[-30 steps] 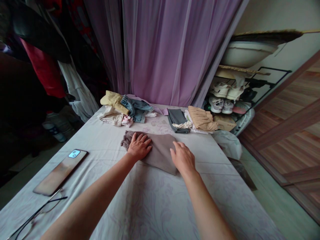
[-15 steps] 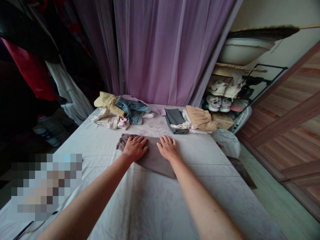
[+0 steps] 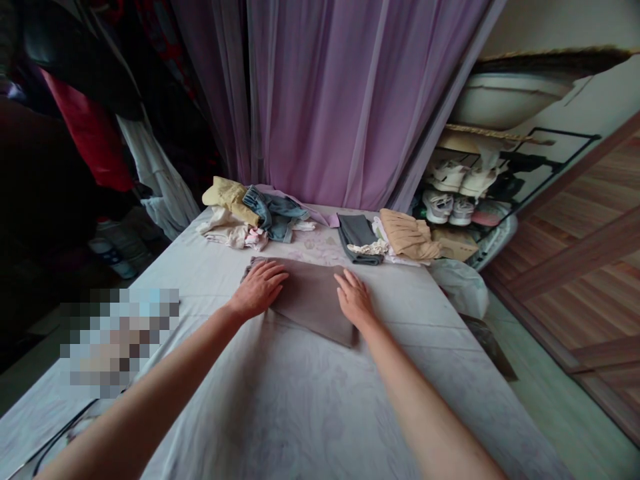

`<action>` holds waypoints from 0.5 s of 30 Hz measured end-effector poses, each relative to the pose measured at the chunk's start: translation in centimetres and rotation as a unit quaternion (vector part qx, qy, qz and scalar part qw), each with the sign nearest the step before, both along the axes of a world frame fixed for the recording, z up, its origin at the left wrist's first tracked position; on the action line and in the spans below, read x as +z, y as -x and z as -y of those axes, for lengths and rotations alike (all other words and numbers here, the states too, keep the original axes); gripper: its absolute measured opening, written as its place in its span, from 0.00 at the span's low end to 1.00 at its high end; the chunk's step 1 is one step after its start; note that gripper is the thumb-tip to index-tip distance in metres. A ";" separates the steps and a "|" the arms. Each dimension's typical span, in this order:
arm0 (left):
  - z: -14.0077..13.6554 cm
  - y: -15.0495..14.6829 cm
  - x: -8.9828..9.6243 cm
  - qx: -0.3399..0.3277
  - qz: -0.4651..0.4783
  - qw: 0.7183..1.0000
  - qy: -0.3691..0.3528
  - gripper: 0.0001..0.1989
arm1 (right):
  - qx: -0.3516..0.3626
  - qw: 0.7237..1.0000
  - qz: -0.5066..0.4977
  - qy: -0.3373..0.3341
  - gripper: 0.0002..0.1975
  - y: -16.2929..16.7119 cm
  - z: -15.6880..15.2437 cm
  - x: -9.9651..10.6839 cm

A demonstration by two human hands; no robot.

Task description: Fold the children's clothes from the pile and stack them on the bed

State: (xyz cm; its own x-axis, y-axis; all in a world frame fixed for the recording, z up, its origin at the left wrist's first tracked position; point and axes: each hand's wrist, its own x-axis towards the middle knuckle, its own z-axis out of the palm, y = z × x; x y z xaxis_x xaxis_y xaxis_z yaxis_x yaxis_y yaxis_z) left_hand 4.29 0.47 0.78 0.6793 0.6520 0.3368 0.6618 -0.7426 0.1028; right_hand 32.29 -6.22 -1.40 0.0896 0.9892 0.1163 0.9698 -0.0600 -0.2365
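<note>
A folded grey-brown garment [image 3: 310, 293] with a gathered edge at its left end lies flat on the cloth-covered table [image 3: 290, 413]. My left hand [image 3: 260, 288] rests on its left end, fingers stretched out and slightly apart. At the opposite end, my right hand [image 3: 355, 295] lies over the right edge with its fingers spread. Neither hand grips the fabric. Beyond the garment sits a folded dark grey garment [image 3: 356, 230] with a cream ruffled piece [image 3: 369, 249] on it.
A loose heap at the back left holds a yellow garment [image 3: 233, 199] and blue denim [image 3: 273, 213]. A tan pleated garment [image 3: 407, 233] lies back right. Purple curtains [image 3: 320, 100] hang behind. Shoes [image 3: 447, 203] stand on a rack at right. A pixelated patch covers the table's left side.
Both hands have moved apart towards the garment's two ends, the left one covering more of the gathered edge. The camera view has shifted slightly.
</note>
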 end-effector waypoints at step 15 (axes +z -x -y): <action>1.8 3.1 0.9 -0.025 -0.075 0.996 0.030 0.33 | 0.232 0.968 -0.025 -0.093 0.29 -2.5 6.7 -0.2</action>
